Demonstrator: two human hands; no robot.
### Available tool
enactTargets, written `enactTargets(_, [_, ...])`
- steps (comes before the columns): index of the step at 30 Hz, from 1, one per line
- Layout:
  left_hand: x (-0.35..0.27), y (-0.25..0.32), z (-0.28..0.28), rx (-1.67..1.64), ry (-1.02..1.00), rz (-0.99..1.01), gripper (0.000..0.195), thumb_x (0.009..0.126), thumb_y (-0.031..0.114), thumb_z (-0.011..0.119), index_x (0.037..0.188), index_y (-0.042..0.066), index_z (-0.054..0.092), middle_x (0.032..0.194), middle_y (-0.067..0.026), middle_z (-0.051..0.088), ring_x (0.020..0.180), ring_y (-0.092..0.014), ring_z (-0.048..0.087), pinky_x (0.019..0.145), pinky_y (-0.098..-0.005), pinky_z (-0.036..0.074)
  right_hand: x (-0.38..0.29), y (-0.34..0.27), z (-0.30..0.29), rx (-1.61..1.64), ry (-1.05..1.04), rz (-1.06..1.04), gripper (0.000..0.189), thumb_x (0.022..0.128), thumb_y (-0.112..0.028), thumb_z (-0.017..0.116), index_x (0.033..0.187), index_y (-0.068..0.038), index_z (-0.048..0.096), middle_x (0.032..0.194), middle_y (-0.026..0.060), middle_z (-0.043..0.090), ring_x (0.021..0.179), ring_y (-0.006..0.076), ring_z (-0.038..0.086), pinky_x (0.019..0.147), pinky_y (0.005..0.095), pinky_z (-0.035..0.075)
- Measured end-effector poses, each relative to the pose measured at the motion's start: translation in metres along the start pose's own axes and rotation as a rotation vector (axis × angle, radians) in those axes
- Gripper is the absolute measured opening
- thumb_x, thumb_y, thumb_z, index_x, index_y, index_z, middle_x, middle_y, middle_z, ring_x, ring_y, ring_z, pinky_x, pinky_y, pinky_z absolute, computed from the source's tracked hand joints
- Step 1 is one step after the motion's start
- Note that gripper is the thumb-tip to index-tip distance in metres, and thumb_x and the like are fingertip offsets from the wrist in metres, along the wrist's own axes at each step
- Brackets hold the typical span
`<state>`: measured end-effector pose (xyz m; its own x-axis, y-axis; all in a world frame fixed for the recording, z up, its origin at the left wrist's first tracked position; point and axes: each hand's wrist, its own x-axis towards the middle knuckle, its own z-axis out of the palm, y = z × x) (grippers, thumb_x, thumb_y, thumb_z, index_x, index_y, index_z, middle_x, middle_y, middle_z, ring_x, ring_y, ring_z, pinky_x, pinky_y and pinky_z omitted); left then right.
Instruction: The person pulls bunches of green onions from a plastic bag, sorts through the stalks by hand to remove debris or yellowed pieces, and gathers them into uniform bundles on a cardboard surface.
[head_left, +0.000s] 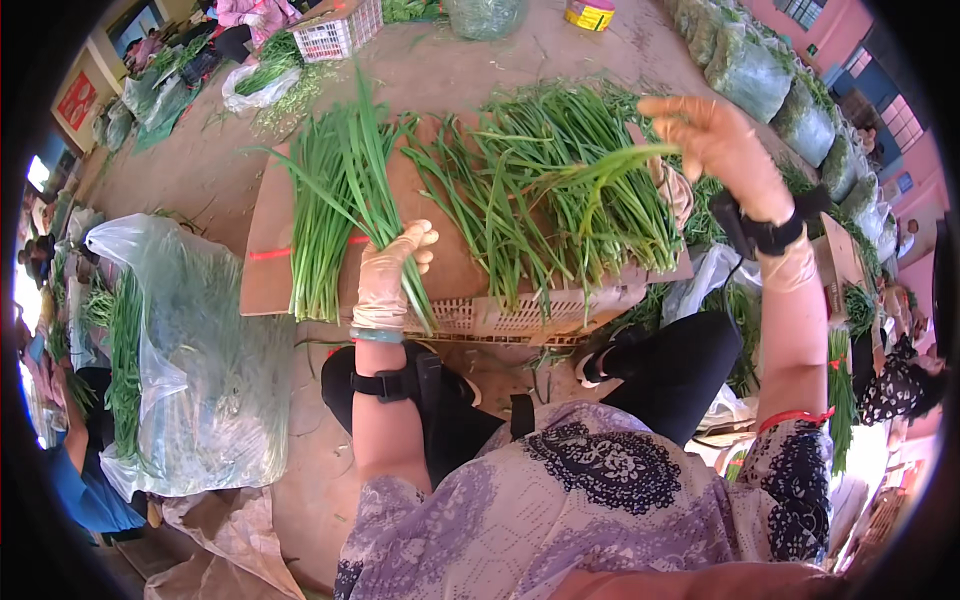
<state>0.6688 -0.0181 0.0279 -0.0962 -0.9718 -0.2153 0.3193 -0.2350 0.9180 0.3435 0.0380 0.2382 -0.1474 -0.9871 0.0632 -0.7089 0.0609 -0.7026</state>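
Observation:
My left hand (397, 251), in a thin pale glove, grips a small bunch of long green chives (372, 176) by the lower stems, tips pointing away from me. Under and left of it, a neat row of chives (319, 225) lies on a brown board (266, 274). Raised over the board's right end, my gloved right hand (712, 142) has a few yellowish-green leaves (622, 161) trailing leftward from between thumb and fingers. A large loose heap of chives (570, 165) covers the board's right half, below those leaves. A bunched cloth or glove (673, 191) sits at the heap's right edge.
A plastic crate (517, 315) supports the board, close to my knees. On the left stands a big clear plastic bag (217, 360) of greens. Filled bags (750, 75) line the right wall. A white crate (337, 34) and a yellow-pink tub (590, 13) are farther off. Other people work around.

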Motion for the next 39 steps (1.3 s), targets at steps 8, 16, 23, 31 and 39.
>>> enactTargets(8, [-0.003, 0.004, 0.000, -0.072, -0.015, -0.004, 0.021, 0.083, 0.016, 0.067, 0.096, -0.001, 0.066, 0.083, -0.0117, 0.068, 0.058, -0.011, 0.058, 0.051, -0.0214, 0.046, 0.045, -0.080, -0.042, -0.148, 0.177, -0.387, 0.023, 0.091, -0.024, 0.056, 0.100, -0.007, 0.068, 0.065, -0.0072, 0.059, 0.041, 0.0023, 0.039, 0.040, 0.0201, 0.031])
enactTargets(16, [-0.009, 0.011, -0.002, -0.184, -0.048, 0.016, 0.024, 0.087, 0.022, 0.062, 0.101, 0.002, 0.063, 0.078, -0.0031, 0.062, 0.058, -0.010, 0.051, 0.052, -0.0217, 0.043, 0.039, -0.165, -0.040, -0.197, 0.516, -0.414, 0.018, 0.085, -0.018, 0.060, 0.082, -0.002, 0.069, 0.058, 0.0011, 0.059, 0.042, 0.0068, 0.049, 0.043, 0.0232, 0.039])
enactTargets(23, [-0.019, 0.004, 0.014, -0.576, -0.410, 0.060, 0.057, 0.088, 0.045, 0.056, 0.122, 0.000, 0.050, 0.111, -0.0135, 0.061, 0.090, -0.016, 0.058, 0.067, -0.0246, 0.049, 0.020, -0.131, 0.051, -0.575, 0.834, -0.767, 0.030, 0.093, -0.026, 0.050, 0.115, -0.008, 0.062, 0.071, -0.0040, 0.063, 0.044, 0.0072, 0.044, 0.042, 0.0245, 0.035])
enactTargets(31, [-0.007, 0.003, 0.004, -0.412, -0.389, -0.126, 0.046, 0.090, 0.027, 0.059, 0.128, 0.003, 0.050, 0.092, 0.0006, 0.061, 0.079, -0.008, 0.054, 0.066, -0.0182, 0.044, -0.099, -0.011, 0.223, -0.609, 0.012, -0.809, 0.057, 0.085, -0.030, 0.060, 0.135, -0.012, 0.041, 0.081, 0.0125, 0.066, 0.042, 0.0140, 0.050, 0.038, 0.0276, 0.040])
enactTargets(39, [-0.021, 0.025, -0.003, -0.340, -0.260, 0.247, 0.047, 0.080, 0.000, 0.063, 0.125, -0.002, 0.049, 0.111, -0.0134, 0.060, 0.071, -0.012, 0.058, 0.062, -0.0246, 0.049, -0.033, 0.090, 0.237, -0.860, 0.099, -0.201, 0.072, 0.080, -0.046, 0.062, 0.120, 0.012, 0.046, 0.072, 0.0141, 0.056, 0.058, 0.0302, 0.055, 0.052, 0.0396, 0.045])
